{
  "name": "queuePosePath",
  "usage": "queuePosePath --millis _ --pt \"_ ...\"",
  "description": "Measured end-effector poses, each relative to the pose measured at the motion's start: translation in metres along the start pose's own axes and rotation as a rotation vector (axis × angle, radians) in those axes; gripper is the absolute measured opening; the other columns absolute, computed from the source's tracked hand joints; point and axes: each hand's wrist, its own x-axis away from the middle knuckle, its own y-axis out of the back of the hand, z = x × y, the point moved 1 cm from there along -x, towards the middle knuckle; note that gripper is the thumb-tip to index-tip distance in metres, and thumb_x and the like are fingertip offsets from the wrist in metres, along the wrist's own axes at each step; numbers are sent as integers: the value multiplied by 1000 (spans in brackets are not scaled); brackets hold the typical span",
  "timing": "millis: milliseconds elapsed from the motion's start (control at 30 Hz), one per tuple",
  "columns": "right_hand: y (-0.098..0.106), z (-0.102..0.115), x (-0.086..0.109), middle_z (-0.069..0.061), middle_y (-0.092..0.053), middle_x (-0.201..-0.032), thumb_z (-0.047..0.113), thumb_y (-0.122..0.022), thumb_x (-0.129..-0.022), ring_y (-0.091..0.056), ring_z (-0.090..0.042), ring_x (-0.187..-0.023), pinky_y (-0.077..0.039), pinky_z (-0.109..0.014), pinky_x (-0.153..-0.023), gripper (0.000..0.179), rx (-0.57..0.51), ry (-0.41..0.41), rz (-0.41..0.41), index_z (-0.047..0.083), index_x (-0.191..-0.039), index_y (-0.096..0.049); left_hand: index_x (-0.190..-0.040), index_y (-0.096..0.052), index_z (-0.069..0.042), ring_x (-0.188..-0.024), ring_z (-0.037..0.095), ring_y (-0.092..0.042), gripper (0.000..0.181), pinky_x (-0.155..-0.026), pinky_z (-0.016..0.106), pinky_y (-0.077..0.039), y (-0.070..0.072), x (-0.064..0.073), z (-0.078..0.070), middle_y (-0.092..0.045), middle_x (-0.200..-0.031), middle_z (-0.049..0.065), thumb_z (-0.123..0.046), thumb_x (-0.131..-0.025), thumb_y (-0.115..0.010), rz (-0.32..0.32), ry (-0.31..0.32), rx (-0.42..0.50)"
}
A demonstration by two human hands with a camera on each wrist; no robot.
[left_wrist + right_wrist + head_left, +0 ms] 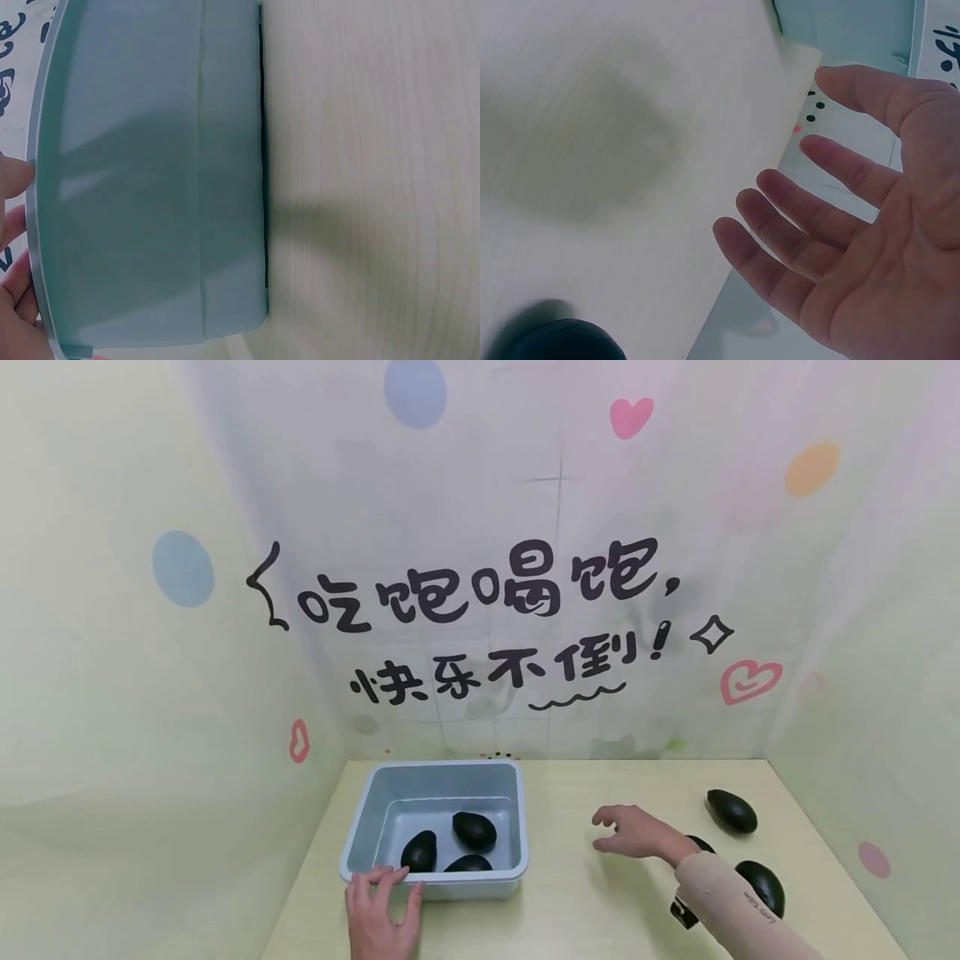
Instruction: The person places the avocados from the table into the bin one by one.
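Note:
My left hand (381,920) rests its fingertips on the front rim of a light blue-grey plastic bin (435,890). In the left wrist view, the thumb and fingers (16,289) touch that rim from above. Inside the bin lie three dark avocados, one at the left (419,852), one farther back (474,832) and one (468,863) partly hidden by the front wall. Over the table, right of the bin, hangs my right hand (637,832), its fingers spread and slightly bent, holding nothing; its palm (885,277) shows in the right wrist view.
Right of the bin, three more dark avocados lie on the pale wooden table (570,910): one at the back (732,812), one (767,889) beside my right sleeve (731,902), another (701,842) mostly behind the forearm. A printed cloth (487,485) hangs around the table.

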Motion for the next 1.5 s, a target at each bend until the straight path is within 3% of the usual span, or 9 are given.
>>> queuePosePath --millis 100,300,733,1133,1500 --pt "0 -4 1 -23 -71 -125 22 -78 -94 -70 -40 -111 -57 -57 -93 41 -1 -19 -19 1 -127 -69 -102 -77 -7 -115 40 -55 30 -123 65 -32 1 -1 -2 -61 -107 14 -13 -77 -92 10 16 -2" --pt "2 -13 5 -22 -71 -127 25 -78 -94 -70 -39 -113 -57 -56 -94 43 -16 -46 -58 2 -129 -69 -102 -77 -7 -115 40 -56 30 -119 68 -33 0 -1 -1 -61 -107 14 -12 -76 -92 3 0 14" --pt "10 -34 17 -26 -70 -129 26 -76 -94 -71 -40 -112 -57 -57 -95 43 -35 -91 -141 2 -128 -69 -103 -77 -8 -114 40 -55 32 -127 58 -28 -2 -2 5 -61 -108 15 -12 -76 -92 -24 -30 25" --pt "14 -53 36 -19 -73 -127 25 -75 -94 -69 -45 -116 -56 -58 -97 42 26 -93 -220 0 -127 -69 -101 -77 -7 -114 41 -57 32 -118 69 -33 -1 0 2 -62 -106 14 -10 -74 -93 -11 -11 21" --pt "22 -66 55 -23 -73 -125 21 -76 -94 -73 -41 -110 -58 -56 -94 41 86 -145 -270 -4 -125 -69 -103 -77 -8 -116 41 -56 32 -120 68 -33 -1 0 2 -61 -108 14 -13 -76 -93 10 14 15"
